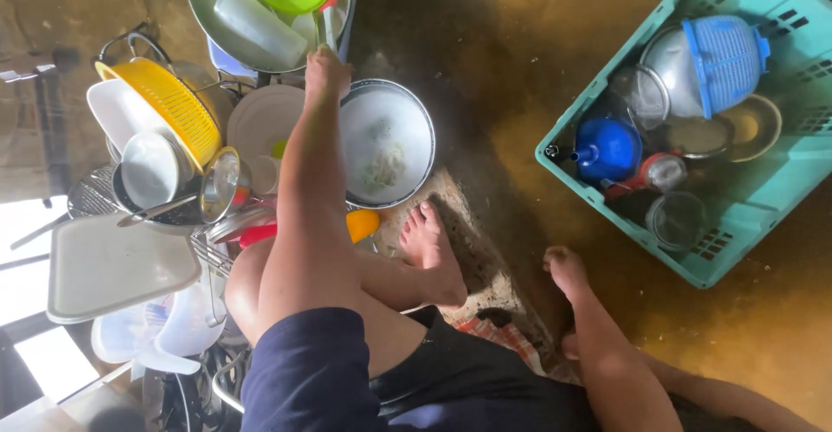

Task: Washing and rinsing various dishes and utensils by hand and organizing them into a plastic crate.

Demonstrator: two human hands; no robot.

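Overhead, left hand stretched forward, fingers touching metal basin rim.

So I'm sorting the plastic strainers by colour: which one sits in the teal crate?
The blue strainer, lying upside down over a steel pot in the teal crate on the right. The yellow strainer is tilted among the dishes on the left.

Head camera looks steeply down, close above the floor.

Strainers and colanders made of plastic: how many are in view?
2. A yellow colander sits tilted in the dish pile at left; a blue strainer lies over a metal pot in the teal crate. Others may be hidden.
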